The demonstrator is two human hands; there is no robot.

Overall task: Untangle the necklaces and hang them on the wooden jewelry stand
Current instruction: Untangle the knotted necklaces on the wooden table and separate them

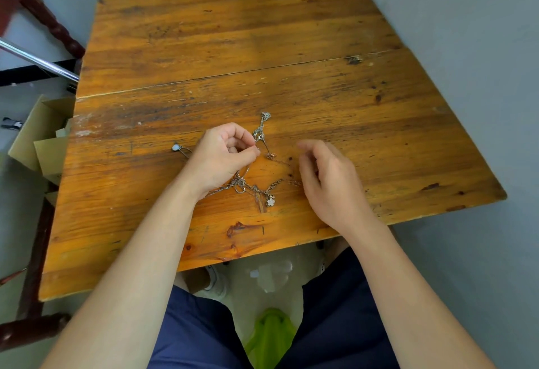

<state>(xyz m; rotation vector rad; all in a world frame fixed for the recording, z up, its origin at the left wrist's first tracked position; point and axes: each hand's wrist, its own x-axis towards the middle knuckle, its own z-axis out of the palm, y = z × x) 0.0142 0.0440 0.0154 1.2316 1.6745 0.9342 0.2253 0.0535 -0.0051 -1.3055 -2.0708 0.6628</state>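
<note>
A tangle of thin metal necklaces (pixel 248 184) lies on the wooden table (pixel 233 47) near its front edge. One chain runs up to an ornate silver pendant (pixel 261 130). A white flower pendant (pixel 271 201) lies at the tangle's lower end, and a small pale round pendant (pixel 176 147) sits to the left. My left hand (pixel 224 158) pinches a chain between thumb and fingers above the tangle. To the right of the chains hovers my right hand (pixel 326 179), blurred, with its fingers loosely curled and nothing visible in them. No wooden jewelry stand is in view.
An open cardboard box (pixel 38 141) stands on the floor left of the table. Dark red wooden furniture (pixel 43 15) and a metal bar (pixel 35 59) are at far left. A grey wall runs along the right. A green stool (pixel 271 336) shows between my legs.
</note>
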